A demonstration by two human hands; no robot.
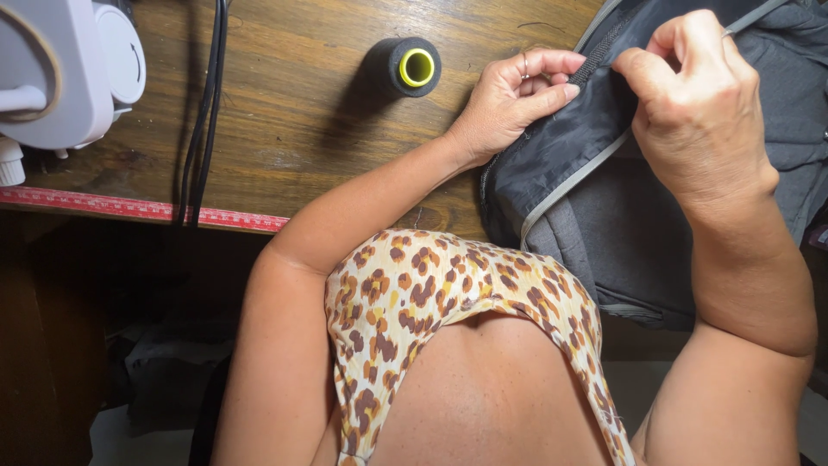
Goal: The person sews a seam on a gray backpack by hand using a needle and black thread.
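Observation:
A dark grey garment (604, 198) with a zipper and pale grey piping lies over the front edge of a wooden table (302, 112). My left hand (517, 95) pinches the black zipper edge of the garment between thumb and fingers. My right hand (699, 103) grips the same zipper edge a little further right, with the fingers curled over the fabric. The two hands are close together, almost touching. A ring shows on one finger of my left hand.
A black thread spool (405, 67) with a yellow-green core lies on the table left of my left hand. A white sewing machine (60, 69) stands at the far left. Black cables (203, 112) run down over a red tape measure (138, 207) along the table's edge.

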